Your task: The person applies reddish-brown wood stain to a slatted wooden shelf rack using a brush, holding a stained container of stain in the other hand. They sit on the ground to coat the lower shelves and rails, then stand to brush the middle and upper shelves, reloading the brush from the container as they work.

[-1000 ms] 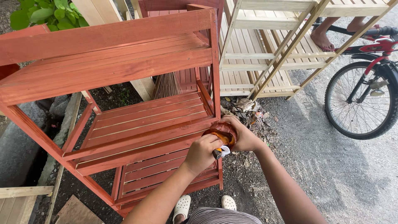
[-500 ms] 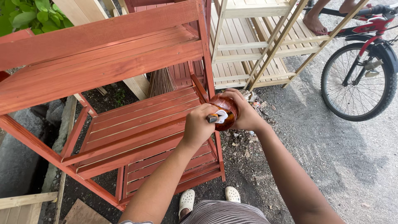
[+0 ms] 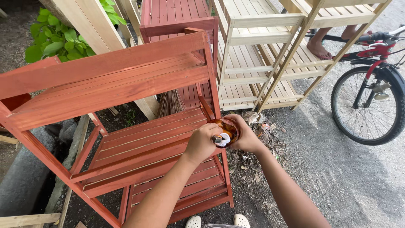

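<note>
A small round container of red-brown stain sits cupped in the right hand, whose grip is curled around its far side. The left hand pinches a white-handled brush dipped into it. Both forearms reach forward over the stained red shelf rack, at its right post.

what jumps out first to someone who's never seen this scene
The red-brown stained slatted wooden shelf rack fills the left and centre, and both hands meet at its right front post: the right hand cups a small stain-smeared container while the left hand holds something white in it. Behind stand unpainted pale wooden racks, with a red bicycle at the right edge.
</note>
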